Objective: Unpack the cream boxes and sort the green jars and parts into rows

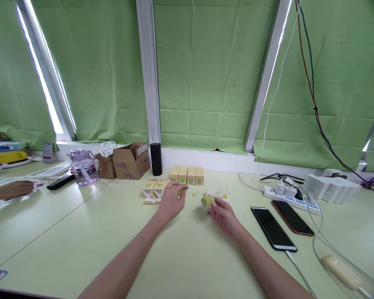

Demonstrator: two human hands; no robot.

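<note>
My right hand (223,213) is closed on a small yellow-green object (207,202) with a thin loop on top, held just above the pale table (81,232). My left hand (172,201) pinches a tiny green piece (180,192) between thumb and fingers, beside two opened small cartons (154,190) lying flat. Behind both hands stands a row of several small yellow boxes (187,175) with green squares. A tiny yellow bit (193,194) and a clear plastic wrapper (222,192) lie between the hands and the row.
Two phones (273,228) lie at the right, one on a cable, near a power strip (290,198) and white boxes (332,187). A black cylinder (156,159), brown cartons (131,160) and a clear jug (82,167) stand at back left. Another person's hand (14,189) rests at far left.
</note>
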